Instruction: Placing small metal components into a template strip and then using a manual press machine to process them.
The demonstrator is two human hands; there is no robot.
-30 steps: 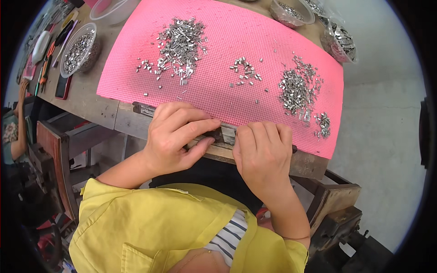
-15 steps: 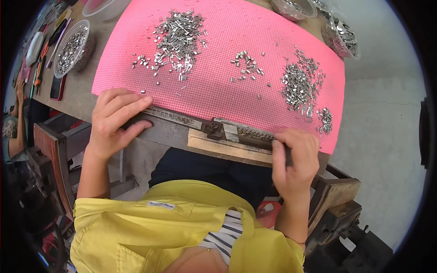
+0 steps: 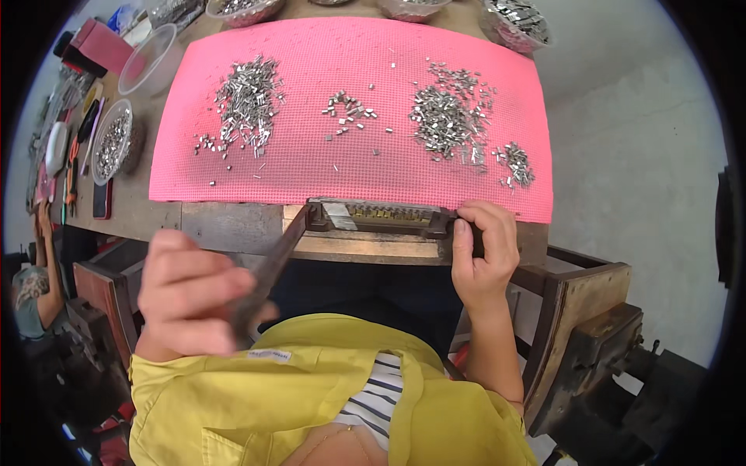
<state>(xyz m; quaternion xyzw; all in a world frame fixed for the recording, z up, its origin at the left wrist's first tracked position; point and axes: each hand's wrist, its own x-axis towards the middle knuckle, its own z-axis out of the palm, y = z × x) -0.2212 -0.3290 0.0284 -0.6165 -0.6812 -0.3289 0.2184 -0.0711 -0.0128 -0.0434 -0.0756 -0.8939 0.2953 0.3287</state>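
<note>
1. The dark metal jig (image 3: 396, 227) lies directly to the left of the fingers of your right hand (image 3: 488, 245), its long axis running left to right along the near edge of the bench (image 3: 221, 225).
2. Your right hand is the nearer one: its fingers and thumb bend in around the jig's right end and look to be pinching it, though how firmly you press cannot be told.
3. Your left hand (image 3: 190, 291) is apart from the jig's body, closer to you. Its fingers, blurred, curl against the near end of a dark bar (image 3: 272, 270), with the thumb on the other side.
4. From those left fingers the bar slants away and rightward, meeting the jig's left end at an angle to its long axis.
5. Between your two hands, the jig shows a row of brassy pieces (image 3: 388, 213), with a pale plate (image 3: 337, 215) left of them.
6. Just beyond your right fingers spreads the pink mat (image 3: 311, 175), carrying piles of small metal bits (image 3: 444, 120).
</note>
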